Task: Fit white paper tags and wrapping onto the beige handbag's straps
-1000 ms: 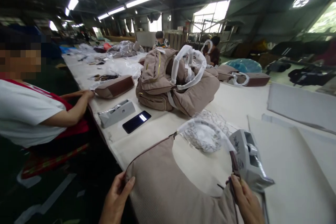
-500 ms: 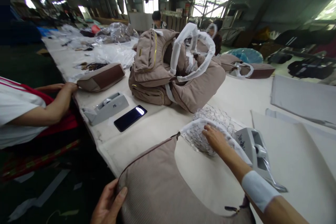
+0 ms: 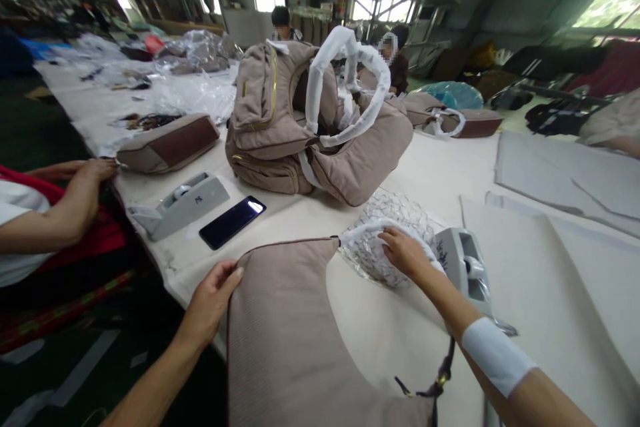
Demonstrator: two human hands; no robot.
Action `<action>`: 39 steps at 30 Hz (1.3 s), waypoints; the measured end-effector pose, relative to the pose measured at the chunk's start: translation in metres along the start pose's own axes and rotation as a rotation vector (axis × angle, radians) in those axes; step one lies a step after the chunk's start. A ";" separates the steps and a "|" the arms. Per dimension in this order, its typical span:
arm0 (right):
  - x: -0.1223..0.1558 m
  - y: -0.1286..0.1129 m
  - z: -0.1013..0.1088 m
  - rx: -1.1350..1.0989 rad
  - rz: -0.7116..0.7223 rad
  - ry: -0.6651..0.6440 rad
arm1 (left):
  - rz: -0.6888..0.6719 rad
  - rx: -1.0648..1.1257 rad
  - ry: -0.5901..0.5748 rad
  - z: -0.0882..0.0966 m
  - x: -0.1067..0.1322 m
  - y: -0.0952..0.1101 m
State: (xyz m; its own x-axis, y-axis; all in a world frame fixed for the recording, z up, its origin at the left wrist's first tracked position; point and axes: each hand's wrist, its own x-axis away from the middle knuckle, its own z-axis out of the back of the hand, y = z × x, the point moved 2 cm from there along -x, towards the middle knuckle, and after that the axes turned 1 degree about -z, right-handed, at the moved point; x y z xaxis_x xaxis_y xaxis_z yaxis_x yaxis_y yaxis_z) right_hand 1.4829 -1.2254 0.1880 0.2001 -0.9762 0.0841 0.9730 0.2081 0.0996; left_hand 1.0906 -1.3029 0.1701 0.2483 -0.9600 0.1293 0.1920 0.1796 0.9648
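White tabletop | taupe bag at your 6, visible body sloping 10-to-4, lower end out of frame | your left hand pinches its 10 o'clock corner | your right hand, nearer the wrapped handle, grips it at bag's 2 o'clock

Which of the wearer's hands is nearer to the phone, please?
Left: the left hand is just this side of the phone; the right hand is farther off, to its right.
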 end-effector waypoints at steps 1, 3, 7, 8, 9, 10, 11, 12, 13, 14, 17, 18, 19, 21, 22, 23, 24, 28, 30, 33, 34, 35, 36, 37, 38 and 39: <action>0.000 0.001 -0.003 -0.022 0.005 -0.015 | -0.114 -0.153 0.030 -0.002 0.002 0.013; 0.000 0.003 -0.008 -0.072 0.002 -0.046 | -0.433 -0.417 0.100 -0.014 0.022 0.044; 0.003 0.003 -0.010 -0.226 -0.059 -0.052 | -0.999 -0.592 -0.183 -0.069 0.100 0.080; 0.005 0.004 -0.007 -0.280 -0.076 -0.036 | -1.102 -0.569 -0.284 -0.085 0.120 0.078; 0.006 0.005 -0.003 -0.340 -0.094 -0.014 | -1.122 -0.599 -0.411 -0.102 0.136 0.071; 0.007 0.007 0.003 -0.404 -0.113 0.013 | -1.117 -0.619 -0.497 -0.119 0.149 0.062; 0.008 0.009 0.008 -0.473 -0.138 0.041 | -1.082 -0.657 -0.535 -0.135 0.158 0.052; 0.008 0.012 0.014 -0.547 -0.167 0.067 | -1.035 -0.718 -0.606 -0.151 0.164 0.042; 0.009 0.015 0.020 -0.627 -0.203 0.091 | -0.974 -0.782 -0.665 -0.165 0.168 0.033; 0.010 0.018 0.026 -0.711 -0.239 0.115 | -0.908 -0.847 -0.709 -0.177 0.171 0.027; 0.018 0.025 0.045 -0.965 -0.334 0.212 | -0.750 -0.995 -0.817 -0.198 0.177 0.027; 0.025 0.026 0.052 -1.041 -0.351 0.253 | -0.727 -1.027 -0.851 -0.199 0.179 0.033; 0.035 0.028 0.058 -1.108 -0.362 0.295 | -0.724 -1.044 -0.890 -0.197 0.180 0.041; 0.063 0.030 0.069 -1.215 -0.373 0.381 | -0.744 -1.021 -0.949 -0.183 0.178 0.061; 0.082 0.032 0.073 -1.282 -0.381 0.430 | -0.763 -0.970 -0.965 -0.173 0.175 0.073; 0.102 0.035 0.074 -1.358 -0.395 0.488 | -0.762 -0.899 -0.962 -0.159 0.169 0.085; 0.123 0.038 0.074 -1.440 -0.414 0.550 | -0.749 -0.810 -0.974 -0.145 0.161 0.098; 0.197 0.043 0.059 -1.652 -0.502 0.728 | -0.582 -0.320 -0.961 -0.079 0.128 0.145; 0.217 0.037 0.050 -1.665 -0.493 0.709 | -0.404 -0.092 -0.867 -0.048 0.116 0.161; 0.224 0.018 0.042 -1.619 -0.421 0.595 | -0.256 0.285 -0.533 -0.008 0.103 0.172; 0.222 0.012 0.041 -1.589 -0.388 0.545 | -0.233 0.375 -0.443 0.001 0.098 0.170; 0.218 0.007 0.040 -1.557 -0.351 0.493 | -0.207 0.417 -0.404 0.008 0.093 0.165; 0.212 0.002 0.038 -1.529 -0.313 0.444 | -0.172 0.409 -0.422 0.011 0.087 0.157; 0.205 -0.001 0.036 -1.514 -0.280 0.403 | -0.120 0.369 -0.479 0.012 0.080 0.146; 0.197 -0.004 0.034 -1.517 -0.249 0.366 | -0.059 0.311 -0.545 0.011 0.072 0.133; 0.189 -0.007 0.033 -1.541 -0.216 0.323 | -0.004 0.266 -0.583 0.009 0.065 0.118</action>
State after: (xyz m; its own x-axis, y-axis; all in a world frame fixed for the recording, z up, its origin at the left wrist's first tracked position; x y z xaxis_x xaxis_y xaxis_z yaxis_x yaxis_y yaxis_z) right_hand 1.5099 -1.4090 0.2356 -0.1319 -0.9910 -0.0229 0.1244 0.0063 -0.9922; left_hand 1.1214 -1.3464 0.2942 -0.3237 -0.9331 0.1568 -0.0686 0.1884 0.9797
